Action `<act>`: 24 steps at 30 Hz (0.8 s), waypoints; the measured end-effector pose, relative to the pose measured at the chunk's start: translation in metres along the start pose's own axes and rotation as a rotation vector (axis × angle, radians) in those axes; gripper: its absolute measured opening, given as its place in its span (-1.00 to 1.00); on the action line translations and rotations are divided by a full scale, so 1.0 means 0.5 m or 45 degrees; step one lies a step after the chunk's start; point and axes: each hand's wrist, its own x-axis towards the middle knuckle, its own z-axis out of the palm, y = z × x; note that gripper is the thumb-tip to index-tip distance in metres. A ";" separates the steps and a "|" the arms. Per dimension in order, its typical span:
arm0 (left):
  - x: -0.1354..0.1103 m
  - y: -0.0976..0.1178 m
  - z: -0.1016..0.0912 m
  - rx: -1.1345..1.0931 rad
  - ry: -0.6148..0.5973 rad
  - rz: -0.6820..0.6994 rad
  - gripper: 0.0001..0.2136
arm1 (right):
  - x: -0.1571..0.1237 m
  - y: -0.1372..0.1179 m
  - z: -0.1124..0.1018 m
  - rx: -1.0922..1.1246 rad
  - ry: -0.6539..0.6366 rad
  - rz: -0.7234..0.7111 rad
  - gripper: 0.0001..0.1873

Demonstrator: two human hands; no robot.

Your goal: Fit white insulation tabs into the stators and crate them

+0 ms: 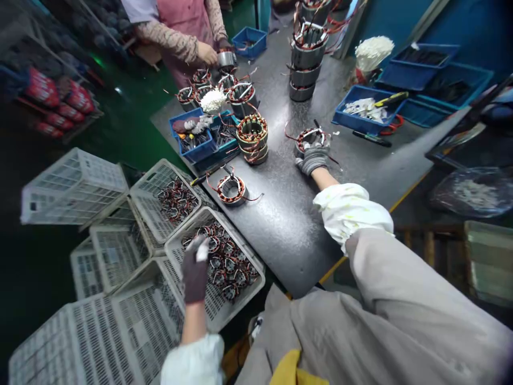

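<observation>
Gripping the rim of a copper-wound motor stator point(308, 138), the gloved right hand point(315, 158) is held closed on the tabletop point(280, 240), and red leads are splayed out on either side of the stator. The gloved left hand point(195, 272) is raised above a white plastic crate point(256, 283) heaped with further stators point(228, 267). Its fingers are bunched and blurred, with a white scrap at the tips, so whether anything is gripped cannot be told.

A second crate point(160, 174) is also filled with stators. On the tabletop, a single stator point(232, 190) is set apart, a short stack point(252, 139) stands beside a blue tray of tools point(192, 147), and a taller stack point(306, 67) is placed towards the far end. The work is judged to be partway along: a number of stators are out on the tabletop, but many more are left in the crates. At the far side, a co-worker's hand point(206, 53) is placed beside another stator point(226, 59).
</observation>
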 end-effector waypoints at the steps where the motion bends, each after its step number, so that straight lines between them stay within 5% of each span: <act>1: 0.030 0.054 0.045 -0.044 -0.081 0.253 -0.54 | -0.005 0.011 0.001 -0.017 -0.027 0.004 -0.46; 3: 0.075 0.159 0.142 0.029 -0.301 0.800 -0.63 | -0.047 0.030 0.005 -0.029 -0.088 -0.034 -0.59; 5: 0.090 0.243 0.236 0.213 -0.379 1.161 -0.64 | -0.123 0.053 0.007 0.054 -0.123 -0.102 -0.68; 9: 0.059 0.307 0.376 0.505 -0.525 1.435 -0.50 | -0.314 0.122 -0.002 0.572 0.055 -0.067 -0.63; 13: 0.022 0.284 0.433 0.640 -0.894 1.449 -0.58 | -0.454 0.184 -0.017 0.880 0.415 0.383 -0.57; 16: 0.009 0.259 0.427 0.614 -1.004 1.258 -0.69 | -0.501 0.202 -0.016 0.861 0.483 0.682 -0.55; 18: 0.001 0.241 0.407 0.372 -0.998 0.947 -0.68 | -0.514 0.194 -0.009 0.904 0.442 0.774 -0.50; 20: -0.011 0.218 0.380 -0.076 -0.990 0.414 -0.61 | -0.524 0.168 -0.001 1.031 0.292 0.803 -0.45; 24: -0.056 0.157 0.314 -1.003 -0.801 -0.696 -0.36 | -0.552 0.078 0.011 1.228 -0.267 0.666 -0.45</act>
